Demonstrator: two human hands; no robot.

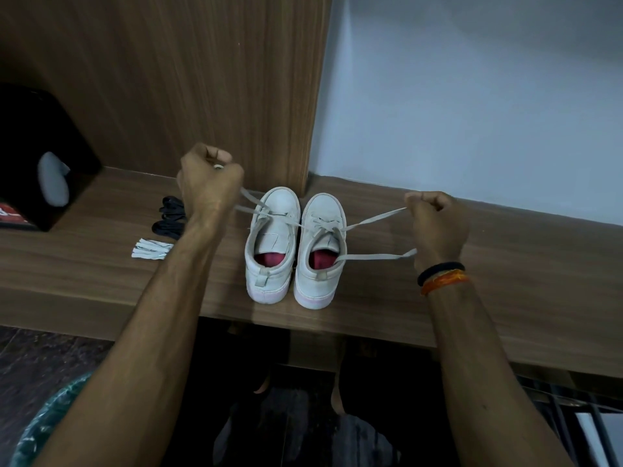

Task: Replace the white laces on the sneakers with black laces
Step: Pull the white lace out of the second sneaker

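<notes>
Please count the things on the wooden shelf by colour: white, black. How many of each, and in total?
White: 4, two sneakers, lace being pulled, folded lace
Black: 2, laces bundle, box
Total: 6

A home: wooden shelf against a painted wall, wood-panelled cupboard side.

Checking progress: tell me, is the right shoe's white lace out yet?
Not yet. The white lace still crosses the right shoe, both hands pulling it.
</notes>
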